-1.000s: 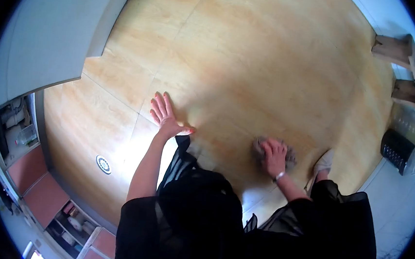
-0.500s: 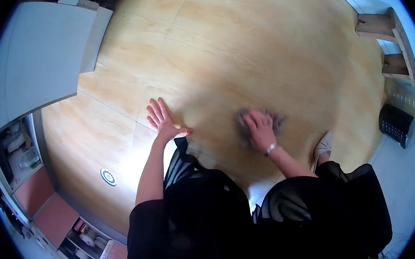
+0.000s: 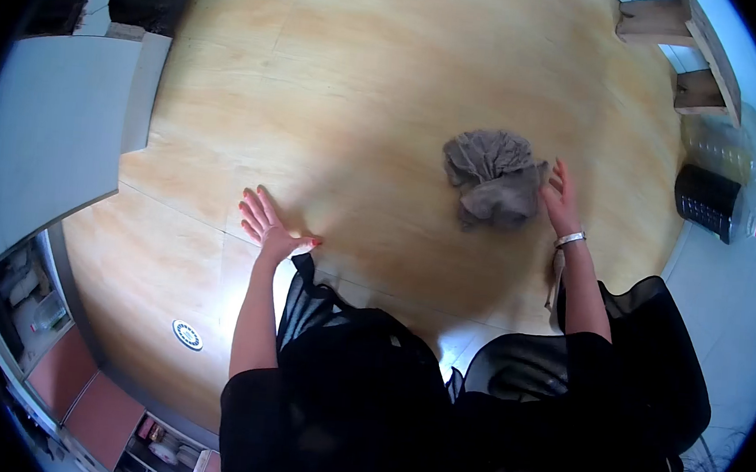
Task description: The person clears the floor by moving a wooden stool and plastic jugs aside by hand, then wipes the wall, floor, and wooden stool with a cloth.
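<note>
A crumpled grey-brown cleaning rag [image 3: 499,185] lies bunched on the wood-patterned floor [image 3: 353,101]. Just beside its right edge is my right hand [image 3: 562,204], with the fingers loosely extended and apart. The hand touches or nearly touches a corner of the rag; the thumb side is partly hidden against it. My left hand [image 3: 273,231] rests on the floor to the left, fingers spread and thumb stretched out, holding nothing. Black sheer cloth of my clothing [image 3: 304,275] hangs close to the left thumb.
A round floor drain [image 3: 187,335] lies at lower left. A pale cabinet [image 3: 67,123] and open shelves with dishes [image 3: 167,452] line the left side. At right stand a wooden stool-like frame [image 3: 670,24], a black container [image 3: 706,201] and clear plastic bottles [image 3: 731,148].
My right hand, earlier pressed on the bunched rag, is now at its right side with fingers extended. The rag lies farther forward and more spread out. The left hand stays spread on the floor.
</note>
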Demonstrator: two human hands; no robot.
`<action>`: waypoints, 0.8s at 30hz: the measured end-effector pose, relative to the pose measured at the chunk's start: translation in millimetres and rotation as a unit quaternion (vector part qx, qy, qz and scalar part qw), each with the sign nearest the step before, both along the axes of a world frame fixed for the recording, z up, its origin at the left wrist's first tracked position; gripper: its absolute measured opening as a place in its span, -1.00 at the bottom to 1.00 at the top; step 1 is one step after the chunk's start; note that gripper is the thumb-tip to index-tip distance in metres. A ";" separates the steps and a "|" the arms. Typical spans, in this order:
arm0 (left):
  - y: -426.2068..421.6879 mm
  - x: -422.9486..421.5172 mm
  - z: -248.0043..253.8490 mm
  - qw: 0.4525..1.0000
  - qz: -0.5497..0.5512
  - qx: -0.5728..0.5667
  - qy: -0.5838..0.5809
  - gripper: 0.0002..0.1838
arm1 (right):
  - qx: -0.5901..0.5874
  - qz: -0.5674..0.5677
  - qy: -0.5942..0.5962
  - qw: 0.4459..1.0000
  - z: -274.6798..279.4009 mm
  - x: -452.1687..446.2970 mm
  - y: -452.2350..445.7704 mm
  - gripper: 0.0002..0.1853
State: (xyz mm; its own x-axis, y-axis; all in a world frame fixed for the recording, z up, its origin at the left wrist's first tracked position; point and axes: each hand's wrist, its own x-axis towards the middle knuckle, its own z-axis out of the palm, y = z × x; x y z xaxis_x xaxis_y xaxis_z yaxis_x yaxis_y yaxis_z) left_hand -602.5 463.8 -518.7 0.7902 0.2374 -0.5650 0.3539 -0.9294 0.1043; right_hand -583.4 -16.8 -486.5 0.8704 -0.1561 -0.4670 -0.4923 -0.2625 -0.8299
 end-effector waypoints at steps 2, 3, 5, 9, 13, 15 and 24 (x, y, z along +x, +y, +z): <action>0.4 -0.8 -2.2 1.000 -0.001 0.000 0.002 0.66 | -0.198 0.054 -0.027 0.978 -2.6 5.8 16.2 -0.09; 1.1 -0.7 -2.7 1.000 0.000 0.003 0.001 0.66 | -0.239 0.111 -0.041 0.964 -2.8 11.5 36.4 0.01; 2.9 -0.2 -4.3 1.000 0.001 -0.002 -0.003 0.67 | -0.448 0.237 0.058 0.860 2.0 18.8 94.0 0.05; 5.3 -2.5 -7.3 1.000 -0.003 -0.005 -0.005 0.69 | -0.535 0.240 -0.024 0.809 -16.7 0.7 111.1 -0.23; 5.6 -1.7 -7.0 1.000 -0.007 0.011 0.007 0.69 | -0.461 0.350 -0.209 0.788 -39.1 -126.0 58.1 -0.50; 1.9 3.2 0.1 1.000 -0.010 0.006 0.020 0.68 | -0.411 0.337 -0.180 0.828 -29.5 -177.6 25.5 -0.58; 6.4 -2.6 -7.2 1.000 -0.016 -0.008 -0.015 0.69 | -0.602 -0.043 -0.021 0.797 -40.3 35.6 32.3 -0.66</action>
State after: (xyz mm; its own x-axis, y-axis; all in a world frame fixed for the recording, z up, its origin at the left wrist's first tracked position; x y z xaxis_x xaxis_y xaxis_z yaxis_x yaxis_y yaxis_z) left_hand -605.1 470.2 -525.9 0.8139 0.2033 -0.5442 0.3209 -0.9382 0.1294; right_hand -547.8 15.5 -526.8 0.8433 -0.5288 0.0962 -0.5296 -0.8480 -0.0187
